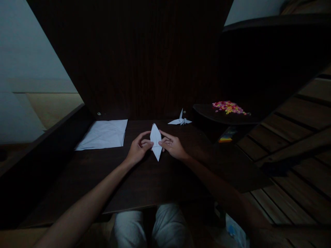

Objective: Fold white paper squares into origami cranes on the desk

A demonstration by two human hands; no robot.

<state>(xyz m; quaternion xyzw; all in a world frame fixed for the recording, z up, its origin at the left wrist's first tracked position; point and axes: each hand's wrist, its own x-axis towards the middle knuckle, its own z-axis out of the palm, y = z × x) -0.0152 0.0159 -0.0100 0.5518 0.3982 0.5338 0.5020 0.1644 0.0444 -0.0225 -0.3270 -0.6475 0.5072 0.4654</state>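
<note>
A white paper folded into a long diamond (156, 139) is held upright over the dark desk, its points up and down. My left hand (139, 146) grips its left edge, thumb on the front face and fingers curled behind. On the opposite edge, my right hand (172, 144) pinches it the same way. Crease lines run down and across the paper's front. Behind it to the right stands a finished white paper crane (181, 119) with spread wings. A stack of white paper sheets (103, 135) lies to the left of my hands.
The dark wooden desk (129, 189) has a tall back panel (150, 58) and a raised left side (43, 155). Small pink, red and yellow pieces (229, 107) are heaped on a low corner shelf (214, 115) at right. Something yellow (225, 140) sits beneath it.
</note>
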